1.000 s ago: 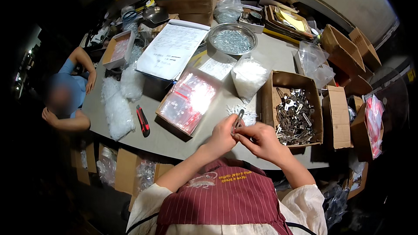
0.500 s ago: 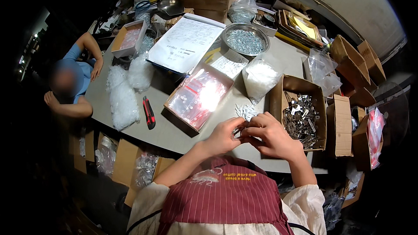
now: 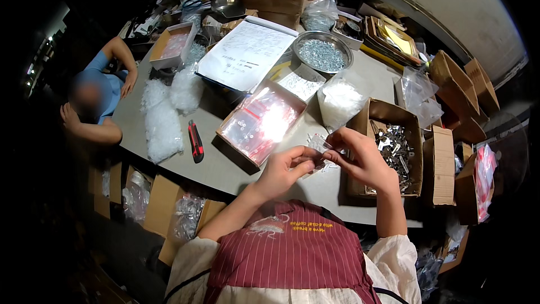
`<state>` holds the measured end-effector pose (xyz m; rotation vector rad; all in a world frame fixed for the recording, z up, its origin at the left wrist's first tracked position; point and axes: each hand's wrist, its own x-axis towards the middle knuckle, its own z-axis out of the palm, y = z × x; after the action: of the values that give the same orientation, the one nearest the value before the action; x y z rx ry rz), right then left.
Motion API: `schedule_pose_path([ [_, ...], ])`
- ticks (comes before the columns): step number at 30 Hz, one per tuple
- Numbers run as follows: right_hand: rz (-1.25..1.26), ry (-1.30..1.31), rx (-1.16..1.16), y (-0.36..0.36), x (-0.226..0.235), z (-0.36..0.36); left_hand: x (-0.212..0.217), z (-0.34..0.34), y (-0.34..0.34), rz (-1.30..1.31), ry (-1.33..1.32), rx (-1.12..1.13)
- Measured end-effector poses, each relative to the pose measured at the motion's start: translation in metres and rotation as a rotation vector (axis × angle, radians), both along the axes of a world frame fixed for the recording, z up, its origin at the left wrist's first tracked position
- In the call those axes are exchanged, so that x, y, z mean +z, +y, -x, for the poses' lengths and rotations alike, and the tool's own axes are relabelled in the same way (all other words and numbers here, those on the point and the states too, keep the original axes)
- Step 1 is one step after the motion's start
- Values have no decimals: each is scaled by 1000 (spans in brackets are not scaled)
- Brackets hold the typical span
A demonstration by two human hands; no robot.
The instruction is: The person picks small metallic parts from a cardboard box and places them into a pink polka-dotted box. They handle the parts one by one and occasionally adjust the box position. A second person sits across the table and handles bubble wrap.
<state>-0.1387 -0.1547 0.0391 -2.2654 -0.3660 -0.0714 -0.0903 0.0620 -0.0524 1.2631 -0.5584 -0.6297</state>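
Note:
My left hand point(image 3: 286, 170) and my right hand point(image 3: 363, 156) meet over the near part of the table, fingertips almost touching. Both are closed in a pinch. Something small and pale, perhaps clear plastic, shows at the fingertips, but its kind is not plain. Just beyond the fingers lies a small pile of white plastic pieces point(image 3: 316, 142). A cardboard box of metal clips point(image 3: 394, 152) stands beside my right hand. Left of the pile is a box of small clear bags point(image 3: 260, 119) with red strips and little white parts in them.
On the table are a bag of white pieces point(image 3: 340, 101), a metal bowl of screws point(image 3: 322, 53), a clipboard point(image 3: 247, 56), a red utility knife point(image 3: 195, 142) and bags of white parts point(image 3: 162, 126). Another person point(image 3: 104, 93) sits at the left. Cartons point(image 3: 441, 163) stand at the right.
My hands have drawn slightly apart and turned, the left now lower with its thumb in sight. The right has risen a little. The view has shifted slightly.

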Motion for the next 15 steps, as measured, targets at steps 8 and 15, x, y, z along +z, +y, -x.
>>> schedule_pose_path([
  [8,-235,161,20,5,-13,-3,1,-2,27,61,142,24],
  [15,-687,270,-109,11,-12,-3,19,1,42,184,368,116],
])
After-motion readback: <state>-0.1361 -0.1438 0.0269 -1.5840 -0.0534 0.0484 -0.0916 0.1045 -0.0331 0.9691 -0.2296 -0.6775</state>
